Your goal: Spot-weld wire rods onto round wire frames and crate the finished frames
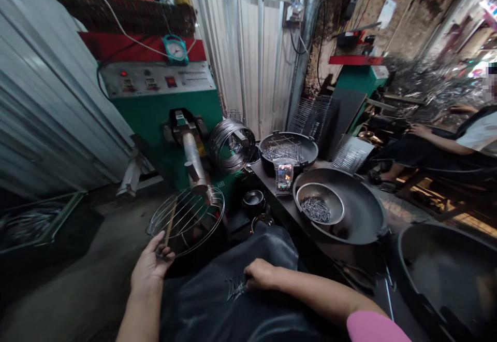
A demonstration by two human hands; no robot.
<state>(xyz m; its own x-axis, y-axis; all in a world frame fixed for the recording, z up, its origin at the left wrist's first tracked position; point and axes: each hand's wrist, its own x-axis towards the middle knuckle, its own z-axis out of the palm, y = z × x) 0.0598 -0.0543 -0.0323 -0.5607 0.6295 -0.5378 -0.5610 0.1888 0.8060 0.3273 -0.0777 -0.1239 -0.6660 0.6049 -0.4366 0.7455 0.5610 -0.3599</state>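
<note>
While the left hand grips a rack and the right hand pinches wires, a pan holds a bowl of metal pieces.

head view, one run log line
left hand: holding round wire rack; right hand: at short wire pieces on lap; green machine: red indicator lit

Left hand and right hand bare, forearms too. Up the arm from the right hand I see a pink sleeve, plain, smooth rounded edge. Beneath and between the hands, a dark lap covering: black to blue-grey, creased, dull sheen; apron or trousers, can't tell.
</note>
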